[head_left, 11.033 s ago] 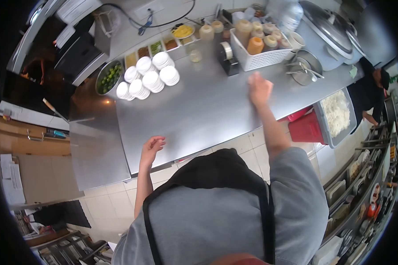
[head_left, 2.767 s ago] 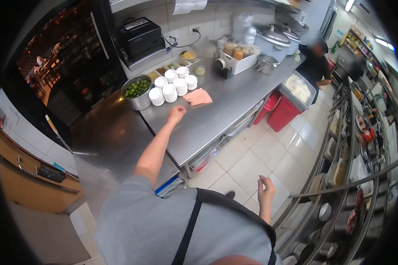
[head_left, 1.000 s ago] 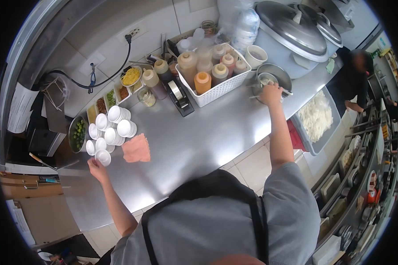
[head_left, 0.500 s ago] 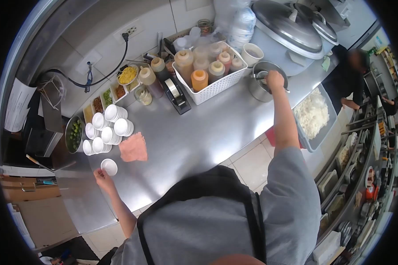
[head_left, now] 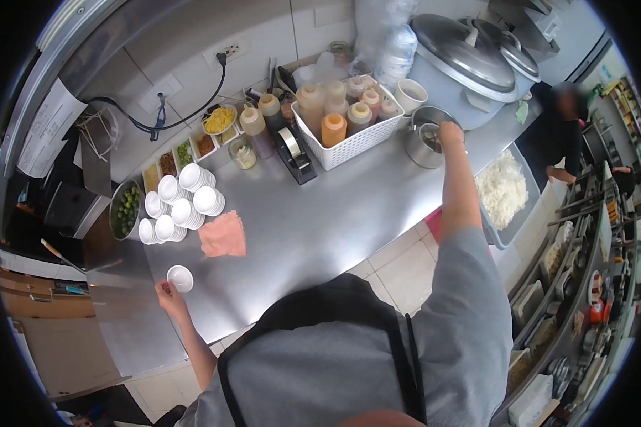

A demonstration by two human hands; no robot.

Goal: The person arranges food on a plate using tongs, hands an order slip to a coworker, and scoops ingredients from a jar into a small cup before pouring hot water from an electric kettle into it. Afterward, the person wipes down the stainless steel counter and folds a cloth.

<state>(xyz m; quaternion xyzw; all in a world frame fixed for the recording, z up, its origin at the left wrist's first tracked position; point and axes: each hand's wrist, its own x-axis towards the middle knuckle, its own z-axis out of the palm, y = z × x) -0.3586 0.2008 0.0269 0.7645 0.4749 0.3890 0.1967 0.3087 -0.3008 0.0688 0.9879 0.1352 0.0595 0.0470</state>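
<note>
Pinched between the fingers of my left hand [head_left: 169, 296] is the rim of a small white cup [head_left: 180, 279], at the left part of the steel counter [head_left: 285, 235]. My right hand [head_left: 451, 134] is closed at the right rim of a metal pot [head_left: 421, 153]; utensils lean inside the pot, and what the fingers grip is too small to make out. Stacks of white cups [head_left: 182, 213] stand at the back left, beside a folded pink cloth [head_left: 223, 234].
A white basket [head_left: 349, 147] of squeeze bottles stands at the back, with a tape dispenser [head_left: 295, 156] on its left. Green limes fill a metal bowl [head_left: 126, 210]. A tub of rice [head_left: 503, 191] sits beyond the counter's right edge, near another person [head_left: 559, 135].
The white cup has come away from the stacks with my left hand, towards the counter's front. My right hand has gone from the empty counter to the pot. The pink cloth has appeared since the earliest frame.
</note>
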